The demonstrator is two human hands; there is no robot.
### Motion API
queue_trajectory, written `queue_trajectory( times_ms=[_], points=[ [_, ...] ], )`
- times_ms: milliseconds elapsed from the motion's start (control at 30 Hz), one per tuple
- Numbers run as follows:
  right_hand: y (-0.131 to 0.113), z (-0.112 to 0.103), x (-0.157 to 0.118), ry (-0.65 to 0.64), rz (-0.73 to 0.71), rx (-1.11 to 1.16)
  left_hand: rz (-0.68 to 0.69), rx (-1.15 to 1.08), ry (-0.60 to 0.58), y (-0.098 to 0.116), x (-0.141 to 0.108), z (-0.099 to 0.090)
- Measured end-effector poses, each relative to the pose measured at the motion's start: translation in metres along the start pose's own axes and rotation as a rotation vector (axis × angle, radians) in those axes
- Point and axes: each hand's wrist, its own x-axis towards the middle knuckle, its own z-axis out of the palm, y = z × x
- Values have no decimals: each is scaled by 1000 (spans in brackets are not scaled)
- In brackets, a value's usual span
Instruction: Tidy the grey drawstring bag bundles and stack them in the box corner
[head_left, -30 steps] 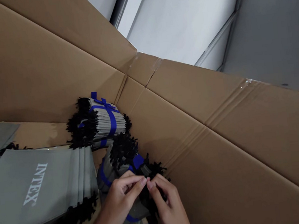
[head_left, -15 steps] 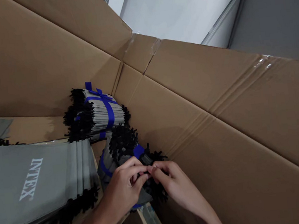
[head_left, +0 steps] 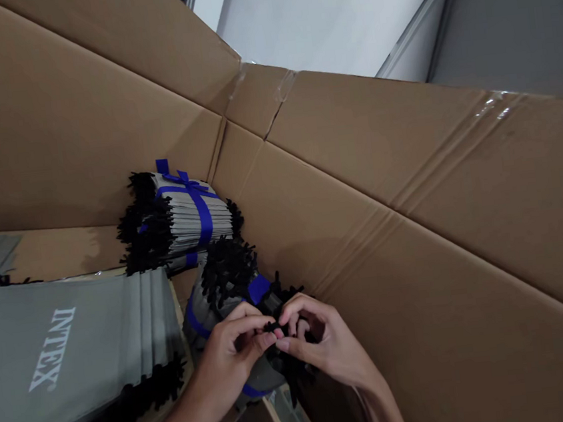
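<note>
Pinching a black strand (head_left: 271,327), the left hand (head_left: 230,352) is seemingly steadying it near the narrowly curled right hand (head_left: 332,345), hold unclear.

head view | forward, down into cardboard box (head_left: 468,265) | fairly near, dim depth uncertain

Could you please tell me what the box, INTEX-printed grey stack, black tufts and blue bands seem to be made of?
Box: cardboard, matte brown, with pressed creases.
Grey stack: thin, dull, flat layers, perhaps woven or nonwoven fabric; too little texture shows to tell.
Black tufts: probably soft, matte cord, in loose strands.
Blue bands: likely matte fabric ribbon, flat, one tied in a bow.
</note>
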Motion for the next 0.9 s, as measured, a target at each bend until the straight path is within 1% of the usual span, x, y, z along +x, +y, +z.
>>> queue_trajectory(
  times_ms=[133, 267, 333, 433, 533, 633, 800, 900],
  points=[
    [3, -2, 3, -21, -19, 29, 11, -20, -42, -1, 1, -4],
    [11, -3, 7, -55, -54, 77, 24, 5, -61, -1, 2, -8],
    [15, -2, 8, -55, -66, 100, 26, 21, -51, 0, 3, -9],
    [19, 2, 7, -23, -74, 114, 19, 47, -24, 1, 5, -10],
    [19, 6, 4, 5, -83, 114, 46, 65, -2, 2, 5, -10],
    [19, 8, 0, 24, -100, 105, 97, 71, 60, 2, 2, -7],
    [19, 9, -3, 51, -121, 105, 178, 111, 247, 7, -7, 3],
    [21, 12, -4, 120, -120, 88, 205, 153, 295, 11, -10, 7]
  ],
)
